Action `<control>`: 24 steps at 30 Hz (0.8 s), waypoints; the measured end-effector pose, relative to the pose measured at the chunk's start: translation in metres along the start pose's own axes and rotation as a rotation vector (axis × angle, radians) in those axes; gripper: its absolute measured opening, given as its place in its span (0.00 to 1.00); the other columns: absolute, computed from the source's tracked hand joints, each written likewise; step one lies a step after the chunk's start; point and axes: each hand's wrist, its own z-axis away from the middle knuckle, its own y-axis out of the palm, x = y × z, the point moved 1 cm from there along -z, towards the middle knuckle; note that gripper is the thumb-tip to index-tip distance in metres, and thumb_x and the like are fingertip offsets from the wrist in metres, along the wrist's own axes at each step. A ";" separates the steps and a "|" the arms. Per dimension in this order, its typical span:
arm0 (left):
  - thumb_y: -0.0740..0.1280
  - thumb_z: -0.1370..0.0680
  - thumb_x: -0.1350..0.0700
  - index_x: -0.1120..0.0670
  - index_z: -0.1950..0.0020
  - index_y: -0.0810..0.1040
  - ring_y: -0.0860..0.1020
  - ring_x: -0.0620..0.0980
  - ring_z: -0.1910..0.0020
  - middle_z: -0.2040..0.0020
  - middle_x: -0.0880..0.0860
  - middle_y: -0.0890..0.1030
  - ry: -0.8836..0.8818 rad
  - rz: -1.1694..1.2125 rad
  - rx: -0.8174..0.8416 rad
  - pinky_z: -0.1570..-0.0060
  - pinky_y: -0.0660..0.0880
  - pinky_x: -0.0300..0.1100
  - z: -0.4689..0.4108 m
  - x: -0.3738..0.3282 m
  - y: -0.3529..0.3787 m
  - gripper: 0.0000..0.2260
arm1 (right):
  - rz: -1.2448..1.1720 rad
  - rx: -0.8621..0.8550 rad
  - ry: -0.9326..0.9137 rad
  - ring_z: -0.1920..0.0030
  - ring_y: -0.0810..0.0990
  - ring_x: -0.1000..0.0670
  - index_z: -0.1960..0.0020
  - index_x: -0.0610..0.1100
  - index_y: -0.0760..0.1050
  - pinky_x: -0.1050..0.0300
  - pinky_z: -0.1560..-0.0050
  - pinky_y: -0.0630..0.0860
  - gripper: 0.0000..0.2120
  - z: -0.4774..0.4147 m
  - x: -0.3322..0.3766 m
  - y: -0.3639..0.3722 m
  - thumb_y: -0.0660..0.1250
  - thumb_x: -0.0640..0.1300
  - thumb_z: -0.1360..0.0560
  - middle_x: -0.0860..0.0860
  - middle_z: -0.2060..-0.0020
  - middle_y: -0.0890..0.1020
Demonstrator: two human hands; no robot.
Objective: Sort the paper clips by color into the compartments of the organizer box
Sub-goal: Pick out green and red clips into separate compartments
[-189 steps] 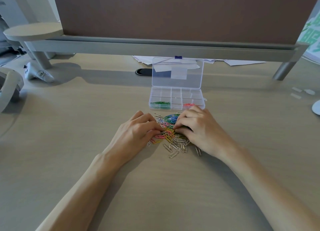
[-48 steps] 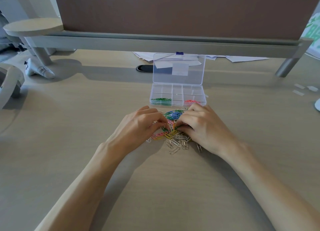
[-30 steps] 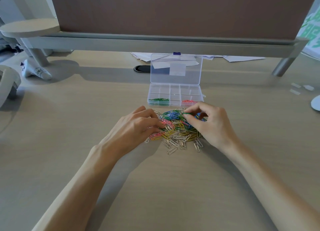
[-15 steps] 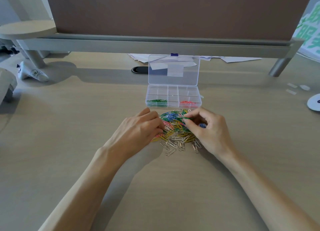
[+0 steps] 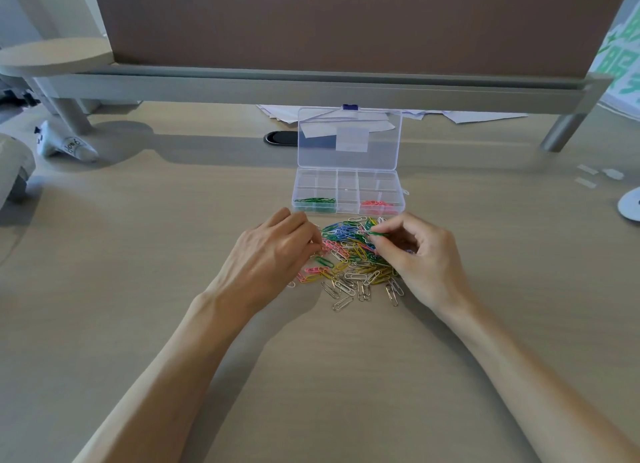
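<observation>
A heap of paper clips (image 5: 353, 261) in green, blue, pink, yellow and silver lies on the desk in front of a clear organizer box (image 5: 348, 182) with its lid up. Green clips (image 5: 314, 201) fill the box's near left compartment and pink clips (image 5: 376, 203) the near right one. My right hand (image 5: 420, 258) pinches a green clip (image 5: 375, 234) between thumb and forefinger just above the heap. My left hand (image 5: 273, 254) rests on the heap's left edge, its fingertips among pink clips; whether it holds one is hidden.
A brown partition on a grey rail (image 5: 311, 88) spans the back, with papers (image 5: 478, 116) under it. A black cable port (image 5: 280, 138) sits left of the box lid. A white object (image 5: 65, 145) lies far left and a white disc (image 5: 630, 208) at the right edge.
My right hand has drawn back from the middle of the heap and lifted a green clip in a pinch. My left hand has stayed at the heap's left edge.
</observation>
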 end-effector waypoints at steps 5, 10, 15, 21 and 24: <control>0.59 0.21 0.47 0.45 0.48 0.81 0.71 0.44 0.51 0.52 0.42 0.76 0.093 0.112 0.102 0.70 0.72 0.42 0.004 0.002 -0.002 0.11 | 0.038 0.018 -0.012 0.63 0.80 0.54 0.56 0.46 0.82 0.61 0.61 0.75 0.03 0.000 0.001 0.001 0.73 0.39 0.28 0.55 0.63 0.83; 0.63 0.22 0.51 0.48 0.52 0.82 0.71 0.46 0.55 0.56 0.45 0.77 0.154 0.028 0.084 0.69 0.70 0.41 0.000 -0.001 0.000 0.08 | 0.049 0.010 -0.022 0.62 0.80 0.54 0.56 0.46 0.82 0.59 0.60 0.76 0.03 0.000 0.000 0.000 0.73 0.39 0.28 0.54 0.63 0.83; 0.62 0.21 0.51 0.48 0.54 0.81 0.71 0.47 0.56 0.58 0.44 0.78 0.145 -0.007 0.037 0.65 0.72 0.43 -0.003 -0.007 0.001 0.08 | 0.057 -0.002 -0.036 0.63 0.80 0.53 0.57 0.46 0.82 0.61 0.61 0.75 0.03 0.000 0.000 0.001 0.73 0.38 0.28 0.53 0.64 0.83; 0.70 0.23 0.53 0.50 0.52 0.82 0.71 0.38 0.56 0.61 0.35 0.75 -0.160 0.368 -0.038 0.59 0.72 0.39 -0.007 -0.017 -0.001 0.03 | 0.028 0.073 -0.065 0.64 0.81 0.56 0.55 0.46 0.83 0.63 0.60 0.76 0.06 0.001 0.003 0.003 0.74 0.36 0.29 0.57 0.65 0.83; 0.72 0.25 0.54 0.51 0.51 0.82 0.74 0.41 0.54 0.58 0.39 0.79 -0.162 0.437 -0.016 0.54 0.72 0.37 -0.011 -0.023 0.007 0.04 | -0.027 0.103 -0.027 0.66 0.82 0.54 0.55 0.48 0.83 0.59 0.62 0.78 0.07 0.002 0.005 0.003 0.73 0.36 0.29 0.56 0.66 0.83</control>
